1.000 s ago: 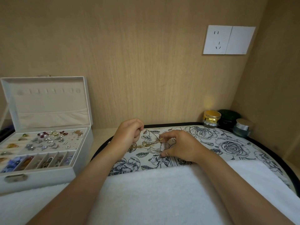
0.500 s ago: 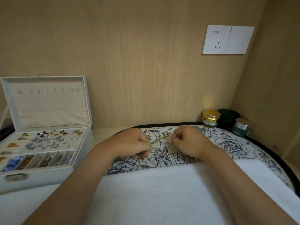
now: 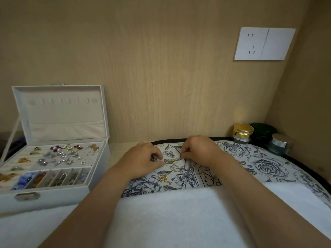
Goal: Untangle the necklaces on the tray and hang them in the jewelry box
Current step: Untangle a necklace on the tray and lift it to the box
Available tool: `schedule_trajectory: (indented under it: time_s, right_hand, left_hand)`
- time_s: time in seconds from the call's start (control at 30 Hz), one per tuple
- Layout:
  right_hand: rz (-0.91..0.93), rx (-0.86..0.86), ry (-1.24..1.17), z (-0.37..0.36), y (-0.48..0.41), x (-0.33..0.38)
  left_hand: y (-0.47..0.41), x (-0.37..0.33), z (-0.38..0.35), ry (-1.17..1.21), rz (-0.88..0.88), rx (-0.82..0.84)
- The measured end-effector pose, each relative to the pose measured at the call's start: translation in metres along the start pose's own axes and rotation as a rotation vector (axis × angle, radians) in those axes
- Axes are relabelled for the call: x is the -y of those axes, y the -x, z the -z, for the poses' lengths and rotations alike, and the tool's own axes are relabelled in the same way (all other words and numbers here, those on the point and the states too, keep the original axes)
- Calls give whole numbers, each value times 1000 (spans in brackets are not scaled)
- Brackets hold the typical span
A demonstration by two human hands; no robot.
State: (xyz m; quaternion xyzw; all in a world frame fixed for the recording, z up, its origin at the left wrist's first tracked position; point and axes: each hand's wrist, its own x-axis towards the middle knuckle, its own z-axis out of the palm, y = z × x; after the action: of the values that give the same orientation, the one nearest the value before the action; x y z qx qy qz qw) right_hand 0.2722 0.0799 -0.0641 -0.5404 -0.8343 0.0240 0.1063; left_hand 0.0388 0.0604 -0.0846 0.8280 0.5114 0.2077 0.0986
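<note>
Left hand (image 3: 143, 159) and right hand (image 3: 198, 151) hover over the tray (image 3: 265, 165), each pinching the necklace (image 3: 164, 179) chain. The box (image 3: 53, 192) sits open, left of the tray.

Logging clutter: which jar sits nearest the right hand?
The gold jar, leftmost; the dark green jar and silver-lidded jar stand farther from the right hand.

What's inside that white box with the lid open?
The jewelry box holds little earrings and pins on its top pad, and more pieces in the front slots. No necklace hangs on the lid's hooks. Whatever is in the lid's pocket or under the pad is hidden.
</note>
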Motion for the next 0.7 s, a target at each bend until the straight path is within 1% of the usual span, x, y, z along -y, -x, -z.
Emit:
schedule_trajectory:
  time_s: [0.13, 0.2, 0.27, 0.37, 0.47, 0.57, 0.6, 0.63, 0.7]
  right_hand:
    - [-34, 31, 11, -7, -3, -9]
    - [-66, 6, -23, -10, -2, -13]
    - [-109, -69, -174, -11, -1, -16]
    - [-170, -174, -469, -11, -1, -14]
    - [-217, -219, -730, -8, -5, -7]
    - [-208, -243, -893, -2, -8, 0]
    - [-191, -242, -952, -1, -9, 2]
    - [-171, -230, -1014, 2, -9, 3]
    - [-132, -201, -1112, 8, -9, 6]
  left_hand:
    - [-1, 3, -2, 9, -9, -13]
    - [-2, 3, -4, -2, -7, -28]
    - [-3, 2, -5, -13, -6, -40]
    - [-3, 1, -7, -22, -7, -47]
    - [-4, -2, -13, -41, -17, -40]
    - [-8, -8, -18, -53, 0, -11]
    - [-9, -11, -20, -24, 10, -12]
    - [-10, -16, -20, 67, 28, -17]
    - [-11, -30, -18, 402, 101, -25]
